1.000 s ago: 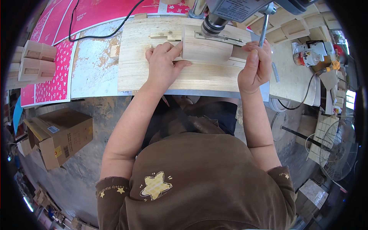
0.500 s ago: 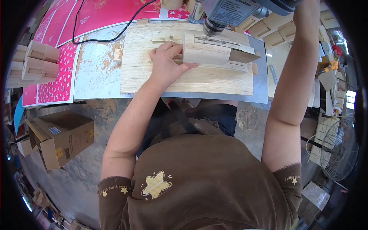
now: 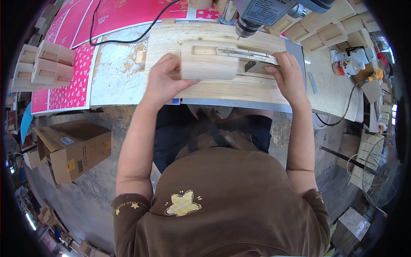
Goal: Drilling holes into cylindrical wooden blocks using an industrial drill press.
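My left hand (image 3: 165, 79) is closed round the left end of a pale wooden block (image 3: 207, 64) with a rounded face and a rectangular recess. The block is slightly blurred and sits left of a narrow metal strip fixture on a wooden board (image 3: 222, 92). My right hand (image 3: 291, 77) pinches the right end of a dark flat plate (image 3: 262, 68) beside that fixture. A black piece stands at the plate's left end. Above the block hangs the chuck of a bench drill (image 3: 246, 29), its thin bit pointing down; the bit is clear of the block.
Similar recessed wooden blocks are stacked at the left (image 3: 53, 64) and back right (image 3: 321, 34). A black cable (image 3: 128, 43) crosses the pink table covering (image 3: 124, 17). Bottles (image 3: 346, 66) stand at the right. An open cardboard box (image 3: 77, 147) is on the floor, and a fan (image 3: 376, 171) stands lower right.
My right hand has come down from beside the drill to the dark plate. My left hand has drawn the wooden block left, away from the fixture, and its recess now shows.
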{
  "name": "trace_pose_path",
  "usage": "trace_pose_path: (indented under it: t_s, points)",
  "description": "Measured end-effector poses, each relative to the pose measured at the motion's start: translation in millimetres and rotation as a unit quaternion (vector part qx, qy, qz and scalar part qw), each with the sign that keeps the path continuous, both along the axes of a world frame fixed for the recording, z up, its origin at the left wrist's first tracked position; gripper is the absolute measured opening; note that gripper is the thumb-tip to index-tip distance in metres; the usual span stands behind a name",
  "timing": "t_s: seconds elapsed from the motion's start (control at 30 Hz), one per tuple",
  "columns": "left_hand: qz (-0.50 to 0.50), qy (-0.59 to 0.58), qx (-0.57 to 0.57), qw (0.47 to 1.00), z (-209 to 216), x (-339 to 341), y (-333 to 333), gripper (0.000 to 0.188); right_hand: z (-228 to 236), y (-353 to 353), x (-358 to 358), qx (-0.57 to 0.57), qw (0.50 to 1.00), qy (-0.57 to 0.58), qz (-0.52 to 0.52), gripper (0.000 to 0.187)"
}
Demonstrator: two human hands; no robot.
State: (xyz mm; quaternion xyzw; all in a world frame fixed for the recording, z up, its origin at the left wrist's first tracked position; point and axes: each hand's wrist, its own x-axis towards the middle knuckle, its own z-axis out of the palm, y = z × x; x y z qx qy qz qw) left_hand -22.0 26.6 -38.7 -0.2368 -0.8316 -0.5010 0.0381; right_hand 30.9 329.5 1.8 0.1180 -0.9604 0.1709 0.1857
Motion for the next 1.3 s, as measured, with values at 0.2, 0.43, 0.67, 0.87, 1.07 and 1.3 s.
trace_pose_path:
  t_s: [0.2, 0.43, 0.67, 0.87, 1.07, 1.3]
  points:
    - [0.108, -0.213, 0.211, 0.948, 36, 23, -72, 0.02, -3, -1, 11, 0.002, 1.0, 0.005, -0.007, 0.028]
    - [0.153, -0.399, 0.249, 0.869, 46, 19, -57, 0.034, -3, -25, 16, -0.012, 0.999, 0.005, 0.029, 0.031]
    - [0.143, -0.449, 0.235, 0.85, 41, 17, -27, 0.042, -3, -26, 18, -0.012, 1.0, 0.007, 0.024, 0.031]
    - [0.029, -0.483, 0.284, 0.828, 21, 16, 18, 0.048, -4, -24, 18, -0.006, 1.0, 0.02, 0.02, 0.032]
    - [0.021, -0.162, 0.177, 0.97, 4, 26, 32, 0.049, -7, -4, 19, -0.035, 0.999, 0.029, -0.016, 0.032]
    - [0.091, 0.172, -0.119, 0.974, -27, 7, 46, 0.066, -16, -3, -19, -0.022, 0.997, 0.07, -0.024, 0.033]
